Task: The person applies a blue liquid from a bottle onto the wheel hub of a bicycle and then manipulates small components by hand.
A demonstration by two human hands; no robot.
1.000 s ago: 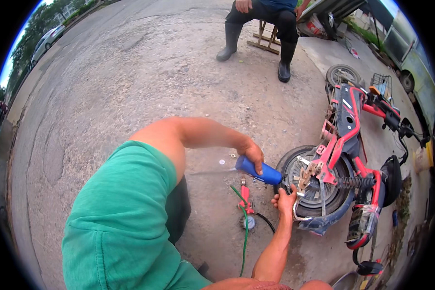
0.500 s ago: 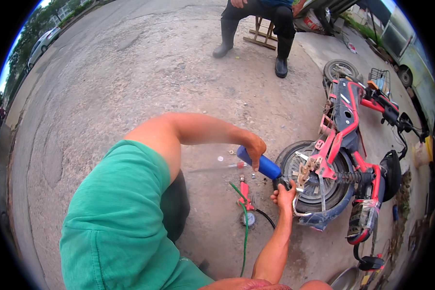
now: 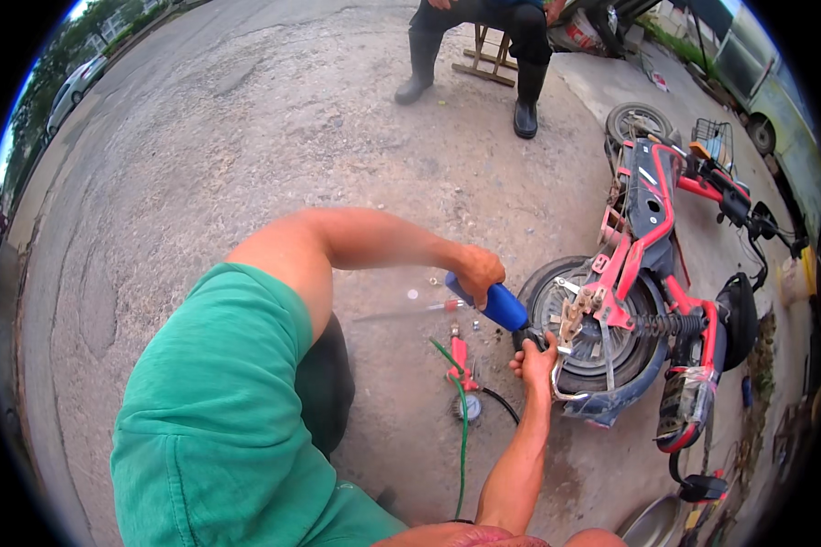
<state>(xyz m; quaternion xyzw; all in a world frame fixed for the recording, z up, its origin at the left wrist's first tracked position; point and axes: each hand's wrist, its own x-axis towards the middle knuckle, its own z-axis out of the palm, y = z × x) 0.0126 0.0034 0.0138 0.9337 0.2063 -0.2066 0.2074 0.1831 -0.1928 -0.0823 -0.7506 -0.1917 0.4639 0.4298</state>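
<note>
My left hand (image 3: 480, 270) is closed round the back end of a blue bottle (image 3: 504, 307), which is tilted down and to the right. My right hand (image 3: 536, 361) grips the dark end (image 3: 525, 338) of the bottle, close against the rear wheel (image 3: 549, 294). Its fingers partly hide where that end meets the tyre. The wheel belongs to a red and black electric scooter (image 3: 649, 196) lying on its side. Just left of my right forearm, a red tyre inflator (image 3: 460, 363) with a round gauge (image 3: 468, 407) and a green hose (image 3: 465, 456) lies on the ground.
A screwdriver (image 3: 452, 305) and small metal parts lie by the bottle. A seated person in black boots (image 3: 526, 116) is at the far side on a wooden stool (image 3: 485, 66). A metal basin (image 3: 652, 521) sits at the lower right; a parked vehicle (image 3: 775, 118) stands beyond the scooter.
The view has shifted slightly, so the scooter and seated person sit a little further left and up. Both hands keep hold of the bottle with hardly any movement.
</note>
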